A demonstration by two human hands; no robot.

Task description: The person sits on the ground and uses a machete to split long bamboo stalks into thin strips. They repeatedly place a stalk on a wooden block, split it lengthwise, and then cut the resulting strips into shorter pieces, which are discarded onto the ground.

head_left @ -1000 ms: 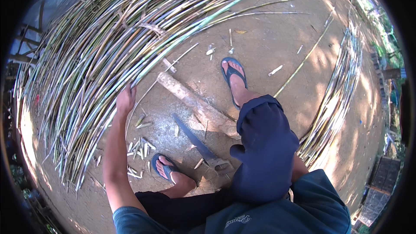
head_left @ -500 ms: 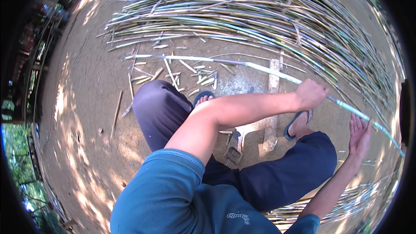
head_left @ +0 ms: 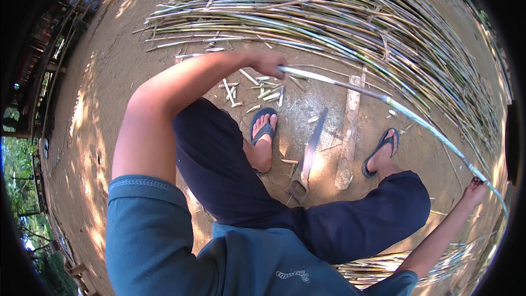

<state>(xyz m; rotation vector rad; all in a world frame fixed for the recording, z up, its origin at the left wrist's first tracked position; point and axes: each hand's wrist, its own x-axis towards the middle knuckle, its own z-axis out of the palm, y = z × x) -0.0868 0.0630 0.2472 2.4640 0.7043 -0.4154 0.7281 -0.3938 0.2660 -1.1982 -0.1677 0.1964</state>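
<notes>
One long, slender pole [head_left: 405,111] stretches between my left hand [head_left: 268,64] and my right hand [head_left: 474,191], slanting down toward the right across the space before my knees. I hold my left elbow bent and pushed well out to the side, forearm angled back inward, with the fist wrapped around the pole's pale end section. My right arm reaches far out to the right, its shaded fingers touching the pole; how firmly they close, I cannot tell. The pole is smooth and ringed with joints, whitish near my left fist, then grey-brown, then bluish green. It passes above the upper end of a rough, round log [head_left: 348,131]. Beside that log lies a saw [head_left: 312,151], its flat blade tapering away from a handle with a cut-out grip. White powder [head_left: 296,112] and stubby, pale offcuts [head_left: 270,92] litter the cracked brown earth [head_left: 129,63], below a thick stack of mottled stalks [head_left: 307,22].
</notes>
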